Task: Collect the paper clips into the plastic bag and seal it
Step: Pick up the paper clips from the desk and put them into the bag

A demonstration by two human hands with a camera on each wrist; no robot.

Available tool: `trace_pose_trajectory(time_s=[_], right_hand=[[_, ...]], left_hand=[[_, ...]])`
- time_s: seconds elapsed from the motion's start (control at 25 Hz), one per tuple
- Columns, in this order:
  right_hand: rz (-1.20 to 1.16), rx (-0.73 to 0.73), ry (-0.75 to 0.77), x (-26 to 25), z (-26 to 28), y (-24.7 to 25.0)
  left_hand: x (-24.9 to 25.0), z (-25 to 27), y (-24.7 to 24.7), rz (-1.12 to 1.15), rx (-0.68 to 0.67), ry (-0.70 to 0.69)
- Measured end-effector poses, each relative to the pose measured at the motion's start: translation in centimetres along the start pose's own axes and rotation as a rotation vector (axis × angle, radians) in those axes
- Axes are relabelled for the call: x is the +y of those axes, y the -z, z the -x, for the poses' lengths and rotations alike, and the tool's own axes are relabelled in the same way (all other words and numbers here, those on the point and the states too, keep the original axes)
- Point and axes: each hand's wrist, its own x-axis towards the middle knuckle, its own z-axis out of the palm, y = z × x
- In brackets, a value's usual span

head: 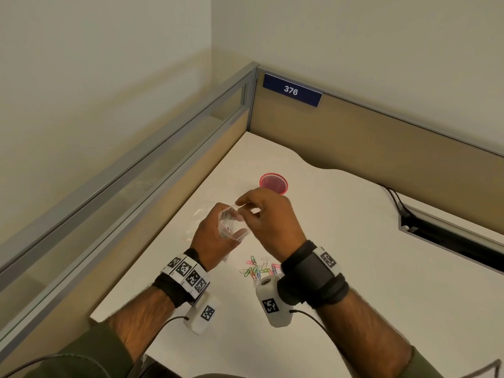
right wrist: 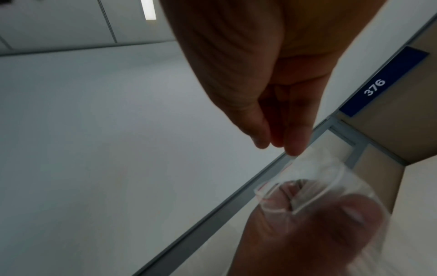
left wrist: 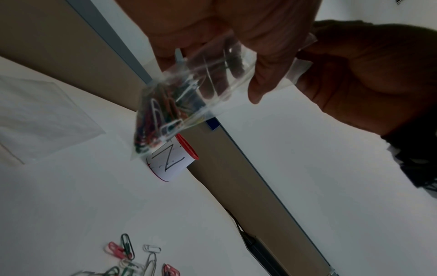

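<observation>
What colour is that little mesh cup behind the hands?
Pinkish red; the cup shows best in the head view, standing on the white desk.

two bare hands are seen, a left hand point(head: 211, 236) and a right hand point(head: 268, 223). one small clear plastic zip bag point(left wrist: 189, 89) is held up, with a bunch of coloured wire paper clips point(left wrist: 157, 119) inside, too tangled to be counted. a loose heap of coloured paper clips point(head: 257, 268), roughly a dozen or more, is seen on the one white desk point(head: 354, 255). one red mesh cup point(head: 273, 183) and two flat clear plastic bags point(head: 197, 222) are counted.
</observation>
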Motion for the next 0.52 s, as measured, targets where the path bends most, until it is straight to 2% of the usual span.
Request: trace_pose_trajectory(time_s=[0.08,0.16,0.28,0.36,0.44,0.52], right_hand=[[-0.015,0.097,-0.003,1.5,0.2,0.9],[0.061,0.102,-0.081,5.0,0.8,1.1],[0.289,-0.133,-0.373,12.2,3.6,-0.9],[0.354,-0.298,-0.533,15.4,6.3,-2.6],[0.373,-0.359,-0.602,16.7,8.1,-4.2],[0.396,-0.406,-0.589,16.5,8.8,-5.7]], left_hand=[[0.0,0.1,0.3,0.023,0.003,-0.011],[-0.1,0.2,0.7,0.044,0.012,-0.012],[-0.5,0.3,1.1,0.065,0.022,0.002],[-0.7,0.5,1.3,0.071,0.027,0.002],[-0.8,0.6,1.4,0.073,0.026,0.006],[-0.9,0.7,1.4,0.071,0.026,0.011]])
